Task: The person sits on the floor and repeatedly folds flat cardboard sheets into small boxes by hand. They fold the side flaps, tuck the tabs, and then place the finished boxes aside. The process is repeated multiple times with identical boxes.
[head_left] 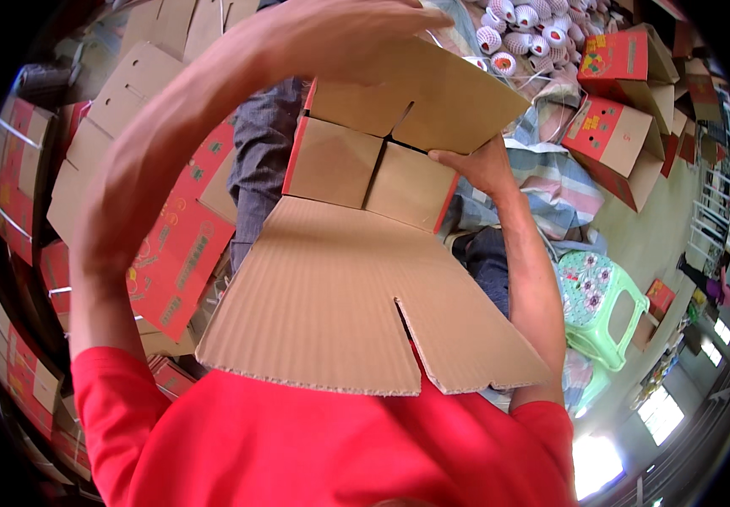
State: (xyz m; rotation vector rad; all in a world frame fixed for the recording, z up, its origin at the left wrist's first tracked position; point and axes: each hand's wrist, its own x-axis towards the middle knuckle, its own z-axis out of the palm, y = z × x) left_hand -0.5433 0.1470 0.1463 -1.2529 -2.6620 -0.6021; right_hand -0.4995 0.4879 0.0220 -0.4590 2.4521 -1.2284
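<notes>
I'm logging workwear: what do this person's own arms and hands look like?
Short red sleeves, with no markings visible and no covering below them. The left hand and right hand are ungloved; no watch or bracelet shows.

Carton at clock centre, between legs. Near flap 6 o'clock, far flap 12. Left hand over far flap's 11 o'clock side; right hand at its 4. Fruit heap 1–2; other cartons 2–3; stool 4; flattened carton 8–9.

Two hands, one held box, four box flaps, one green stool, over a dozen netted fruits
</notes>
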